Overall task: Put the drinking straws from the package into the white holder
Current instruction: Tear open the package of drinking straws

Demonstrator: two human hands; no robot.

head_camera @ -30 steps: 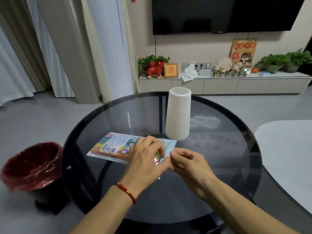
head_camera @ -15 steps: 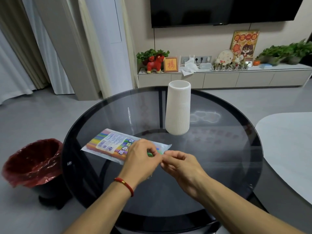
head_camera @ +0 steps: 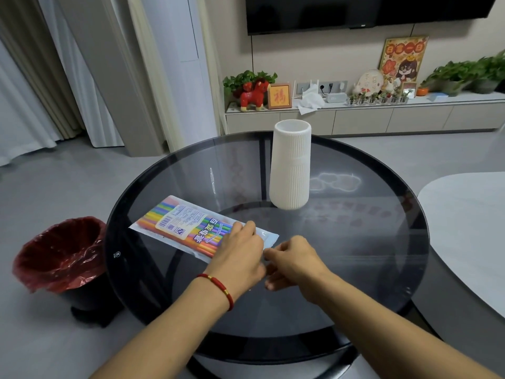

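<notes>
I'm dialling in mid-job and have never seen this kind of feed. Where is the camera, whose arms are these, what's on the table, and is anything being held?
There is no machine here: a person works bare-handed, and the single wide-angle view comes from a camera on their head, looking forward and down. On the round glass table lies a flat sealed package of coloured drinking straws, and behind it stands the tall white ribbed holder, upright; no straws stick out of it. The left hand, with a red cord on the wrist, lies over the package's near end. The right hand is at the package's clear corner with fingers curled; whether it actually pinches the plastic is hard to tell. A red-lined bin sits on the floor to the left.
</notes>
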